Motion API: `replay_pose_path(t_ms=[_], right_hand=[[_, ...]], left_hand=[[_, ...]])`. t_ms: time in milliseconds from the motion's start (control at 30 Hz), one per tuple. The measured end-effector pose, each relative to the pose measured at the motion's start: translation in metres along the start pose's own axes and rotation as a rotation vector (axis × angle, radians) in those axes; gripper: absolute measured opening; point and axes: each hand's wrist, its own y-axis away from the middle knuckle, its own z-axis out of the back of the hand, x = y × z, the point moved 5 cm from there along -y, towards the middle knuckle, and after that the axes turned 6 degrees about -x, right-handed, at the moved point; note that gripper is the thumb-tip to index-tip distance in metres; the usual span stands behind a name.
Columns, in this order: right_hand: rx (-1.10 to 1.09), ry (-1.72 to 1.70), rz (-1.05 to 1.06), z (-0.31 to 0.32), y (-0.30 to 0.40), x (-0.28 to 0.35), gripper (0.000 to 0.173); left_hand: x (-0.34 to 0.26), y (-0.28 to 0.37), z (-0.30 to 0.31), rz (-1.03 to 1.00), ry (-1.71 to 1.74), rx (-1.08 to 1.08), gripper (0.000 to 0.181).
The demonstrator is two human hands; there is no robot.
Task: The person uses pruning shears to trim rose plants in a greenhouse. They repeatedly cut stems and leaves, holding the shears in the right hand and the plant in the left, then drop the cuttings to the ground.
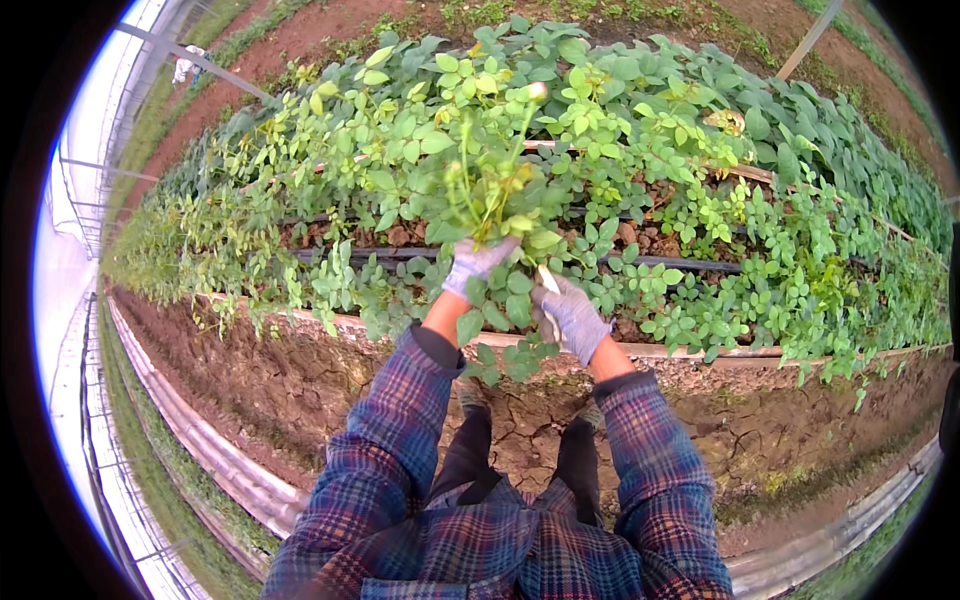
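Note:
In a light knit glove, my left hand (480, 262) is closed around a bunch of cut-looking leafy stems (487, 191). The bunch points away from me over the bed, blurred in places, with a pale pink-white flower bud (537, 91) at the tip of one stem. My right hand (576, 316), also gloved, grips a white hand tool (549, 280) to the right of the bunch. The tool's working end is hidden among leaves, so its exact kind is unclear. Leafy sprays (517, 309) hang between both hands, in front of the bed's edge.
Rose-like bushes (675, 277) fill the raised bed, with black irrigation pipes (675, 264) along the soil. A wooden edging board (667, 350) borders it. I stand on a cracked dirt path (525, 420). A metal post (810, 39) rises behind; a person (189, 64) is far left.

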Motion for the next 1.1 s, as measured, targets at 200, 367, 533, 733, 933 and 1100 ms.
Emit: replay_pose_path(t_ms=[200,367,533,733,933,1100], right_hand=[[0.037,-0.087,-0.113,-0.007,0.055,-0.011,0.037],[-0.034,-0.073,-0.066,0.003,0.028,-0.03,0.039],[-0.017,0.037,-0.124,-0.003,0.003,-0.027,0.039],[-0.061,0.023,-0.14,-0.015,-0.009,-0.006,0.036],[-0.049,-0.059,-0.121,-0.008,-0.008,0.007,0.033],[-0.01,-0.052,-0.009,-0.021,0.021,0.018,0.038]], left_hand=[[0.092,0.041,0.011,-0.4,0.174,-0.163,0.032],[0.074,0.063,0.013,0.269,1.023,-0.122,0.03],[0.065,0.059,0.022,0.004,0.885,-0.167,0.037],[0.055,0.064,0.019,-0.162,0.639,-0.089,0.033],[0.055,0.057,0.021,-0.152,0.691,-0.208,0.034],[0.014,0.097,0.049,0.096,1.079,-0.078,0.033]])
